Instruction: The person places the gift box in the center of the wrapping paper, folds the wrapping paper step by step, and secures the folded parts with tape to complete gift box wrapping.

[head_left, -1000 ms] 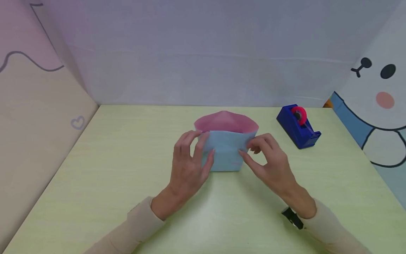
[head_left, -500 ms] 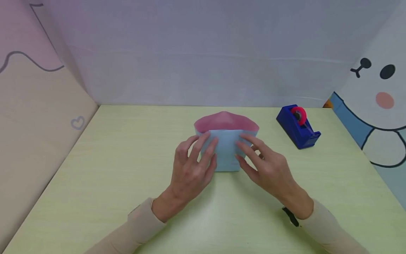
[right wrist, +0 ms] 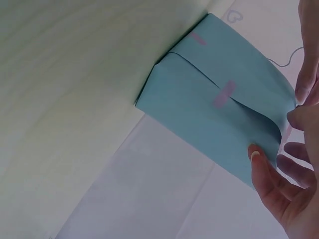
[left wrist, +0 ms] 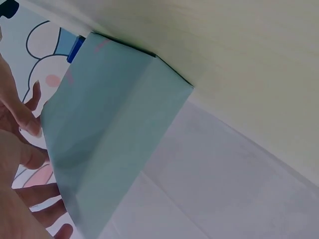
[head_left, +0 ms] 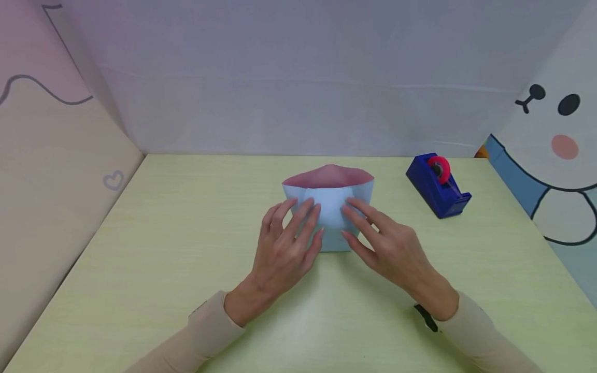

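Observation:
A paper bag, pale blue outside and pink inside, stands upright on the table with its mouth gaping at the top. My left hand touches the left part of its front with spread, slightly bent fingers. On the right part rest the fingertips of my right hand, spread in the same way. In the left wrist view the blue bag shows a folded side and a flat base edge. The right wrist view shows a seam on the bag held by pink tape, with one fingertip against the panel.
A blue tape dispenser with a red-cored roll stands on the pale green table, right of the bag. A plain wall rises behind the table. Printed panels flank both sides. A black strap shows under the right sleeve.
My right hand has gone from pinching near the bag's right edge to resting its fingers on the front, farther left. The bag's upper front has shifted, and its mouth sits slightly left.

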Demonstrator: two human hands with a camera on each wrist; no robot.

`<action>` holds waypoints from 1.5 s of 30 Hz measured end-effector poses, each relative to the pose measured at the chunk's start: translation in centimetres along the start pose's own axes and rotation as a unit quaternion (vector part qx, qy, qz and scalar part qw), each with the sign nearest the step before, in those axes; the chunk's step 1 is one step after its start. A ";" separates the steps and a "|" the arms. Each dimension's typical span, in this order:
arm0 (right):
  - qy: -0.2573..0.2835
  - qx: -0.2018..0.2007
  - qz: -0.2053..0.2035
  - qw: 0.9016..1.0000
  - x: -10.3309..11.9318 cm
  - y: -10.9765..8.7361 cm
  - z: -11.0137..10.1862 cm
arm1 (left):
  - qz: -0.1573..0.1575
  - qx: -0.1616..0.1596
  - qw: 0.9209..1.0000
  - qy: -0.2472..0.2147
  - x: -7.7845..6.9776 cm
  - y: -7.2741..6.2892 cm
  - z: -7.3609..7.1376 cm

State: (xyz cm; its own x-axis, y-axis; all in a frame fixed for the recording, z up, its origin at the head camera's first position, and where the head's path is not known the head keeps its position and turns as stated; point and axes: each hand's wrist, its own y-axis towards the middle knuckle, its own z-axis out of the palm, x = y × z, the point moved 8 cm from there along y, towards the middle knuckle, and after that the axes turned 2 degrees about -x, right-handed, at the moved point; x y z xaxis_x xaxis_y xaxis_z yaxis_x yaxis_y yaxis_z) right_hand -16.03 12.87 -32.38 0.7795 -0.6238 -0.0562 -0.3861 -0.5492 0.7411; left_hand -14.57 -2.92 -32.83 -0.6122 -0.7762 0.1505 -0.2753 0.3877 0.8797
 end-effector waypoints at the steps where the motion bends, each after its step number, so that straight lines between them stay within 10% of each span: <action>1: 0.000 -0.001 0.000 1.000 0.0 0.0 0.0 | 0.000 0.006 1.000 0.003 0.0 0.0 0.1; 24: -0.019 0.000 0.002 1.000 -0.2 -0.4 0.6 | -0.040 0.057 0.997 0.036 -0.2 -0.2 0.9; 37: -0.048 0.010 -0.007 0.999 0.2 -0.4 1.0 | -0.031 0.157 0.986 0.056 -0.3 -0.9 2.7; 45: -0.032 0.020 -0.004 0.999 0.2 -0.5 1.2 | -0.035 0.148 0.987 0.041 0.2 -0.7 3.0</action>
State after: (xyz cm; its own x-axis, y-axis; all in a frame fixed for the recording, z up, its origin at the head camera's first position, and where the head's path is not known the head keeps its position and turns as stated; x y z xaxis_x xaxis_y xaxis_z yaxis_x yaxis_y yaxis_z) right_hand -16.31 12.35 -33.53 0.7499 -0.6532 -0.1047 -0.4012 -0.5749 0.7131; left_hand -16.69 -1.83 -34.82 -0.5253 -0.8392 0.1409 -0.5271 0.4509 0.7204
